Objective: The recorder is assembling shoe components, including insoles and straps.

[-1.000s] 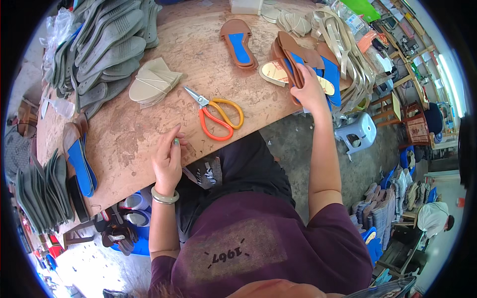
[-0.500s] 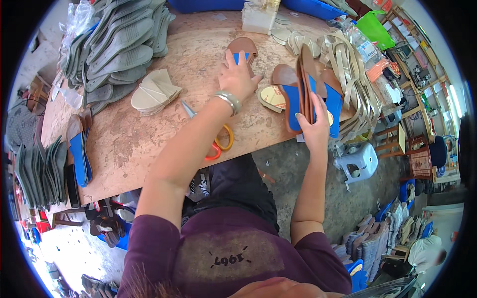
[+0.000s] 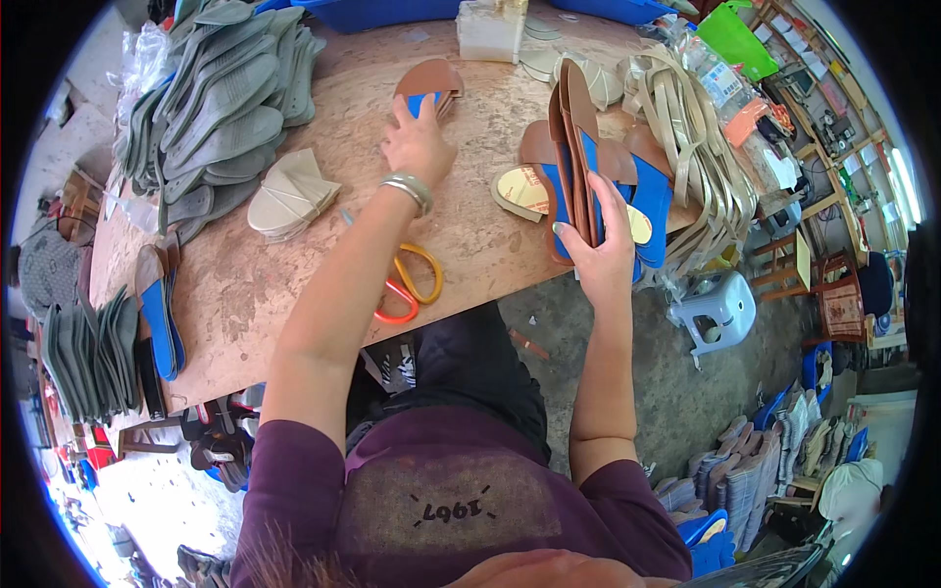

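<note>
My left hand is closed over the near part of a small stack of brown-and-blue insoles lying on the table; its palm hides most of them. My right hand grips several brown-and-blue insoles standing on edge, thumb on one side and fingers on the other. Around that bundle, more such insoles lie flat in a pile. A cream oval pad sits just left of it. Scissors with an orange and a yellow handle lie partly under my left forearm.
Grey soles rise in a tall heap at the far left, near a tied bundle of beige pieces. More grey soles stand at the left edge beside blue insoles. Beige straps hang at right, above a grey stool.
My left hand has slid left with the small stack of insoles. My right hand still holds its bundle, now more upright. The whole view has shifted slightly.
</note>
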Tool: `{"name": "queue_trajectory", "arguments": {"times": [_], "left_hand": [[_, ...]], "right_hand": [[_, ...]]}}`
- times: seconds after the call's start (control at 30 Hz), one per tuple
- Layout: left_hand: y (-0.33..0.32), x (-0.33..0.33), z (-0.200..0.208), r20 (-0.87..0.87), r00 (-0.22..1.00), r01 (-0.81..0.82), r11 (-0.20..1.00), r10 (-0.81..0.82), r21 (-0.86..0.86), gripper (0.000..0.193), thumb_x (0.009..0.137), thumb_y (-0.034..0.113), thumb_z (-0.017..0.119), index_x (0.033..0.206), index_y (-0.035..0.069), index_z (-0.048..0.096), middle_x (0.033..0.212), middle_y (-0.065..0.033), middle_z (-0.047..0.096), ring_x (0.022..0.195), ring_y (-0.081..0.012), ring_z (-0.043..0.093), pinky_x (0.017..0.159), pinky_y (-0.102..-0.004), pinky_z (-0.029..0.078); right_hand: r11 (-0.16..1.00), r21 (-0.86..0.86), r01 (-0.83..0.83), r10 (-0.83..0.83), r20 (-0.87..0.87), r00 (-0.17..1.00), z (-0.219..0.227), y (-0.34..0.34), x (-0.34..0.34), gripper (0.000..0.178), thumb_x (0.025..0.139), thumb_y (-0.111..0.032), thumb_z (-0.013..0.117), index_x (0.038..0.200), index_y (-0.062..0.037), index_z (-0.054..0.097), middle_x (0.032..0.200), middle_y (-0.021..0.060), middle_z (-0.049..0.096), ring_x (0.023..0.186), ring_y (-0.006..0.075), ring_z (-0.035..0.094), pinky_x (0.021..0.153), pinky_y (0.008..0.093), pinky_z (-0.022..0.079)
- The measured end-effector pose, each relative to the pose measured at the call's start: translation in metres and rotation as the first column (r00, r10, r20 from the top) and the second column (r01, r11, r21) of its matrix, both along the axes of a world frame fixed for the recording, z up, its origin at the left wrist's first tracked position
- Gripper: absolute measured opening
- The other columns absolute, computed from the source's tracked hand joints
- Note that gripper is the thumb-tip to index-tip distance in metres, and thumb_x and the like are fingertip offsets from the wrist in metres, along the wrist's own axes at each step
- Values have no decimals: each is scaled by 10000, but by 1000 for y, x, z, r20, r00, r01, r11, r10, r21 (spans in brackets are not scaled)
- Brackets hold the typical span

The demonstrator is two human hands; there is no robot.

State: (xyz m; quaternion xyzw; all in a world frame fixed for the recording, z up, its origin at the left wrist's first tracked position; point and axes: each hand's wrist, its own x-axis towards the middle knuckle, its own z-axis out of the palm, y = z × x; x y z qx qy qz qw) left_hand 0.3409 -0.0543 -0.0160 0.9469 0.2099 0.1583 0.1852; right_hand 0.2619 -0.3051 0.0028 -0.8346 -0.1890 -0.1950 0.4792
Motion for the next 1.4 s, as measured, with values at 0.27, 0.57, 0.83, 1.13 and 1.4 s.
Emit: {"name": "queue_trajectory", "arguments": {"times": [0.27,0.57,0.83,1.13,1.4], "left_hand": [[6,-90,-13,423,864,388,896,-272,-216,490,896,319,638,1248,3,507,1221,-173,566,1100,-269,580,946,-409,457],[27,-126,21,369,927,347,-221,-67,-911,279,1016,221,457,1174,7,541,1045,-69,647,885,-131,631,802,-295,515],[108,-32,-38,392,920,347,429,18,-834,248,929,165,557,1094,-19,569,932,-138,668,825,-231,652,744,-359,518],[85,-21,-12,191,981,29,1000,-30,8,382,874,207,603,1169,-18,515,1181,-245,547,1110,-396,530,948,-446,448],[40,-65,-13,162,954,228,963,-251,146,607,838,245,655,1357,34,422,1416,-214,359,1304,-404,359,1002,-526,399]], "right_hand": [[975,59,-215,210,78,975,-10,84,-21,663,689,-14,742,1304,-60,499,1331,189,489,1241,345,485,1040,398,402],[848,387,-361,437,-126,891,-26,126,-26,678,751,-21,709,1370,-51,435,1369,159,456,1233,263,484,1001,372,427],[738,653,-172,434,-264,861,-9,119,1,620,815,25,625,1398,-55,432,1116,107,620,946,131,601,824,264,495],[878,479,-15,152,-248,957,-49,116,33,613,766,4,654,1351,-41,478,1348,134,491,1237,230,484,1013,352,406],[994,90,68,-77,99,992,-45,133,74,596,772,-88,703,1328,-33,492,1307,184,501,1232,317,477,1053,384,363]]}}
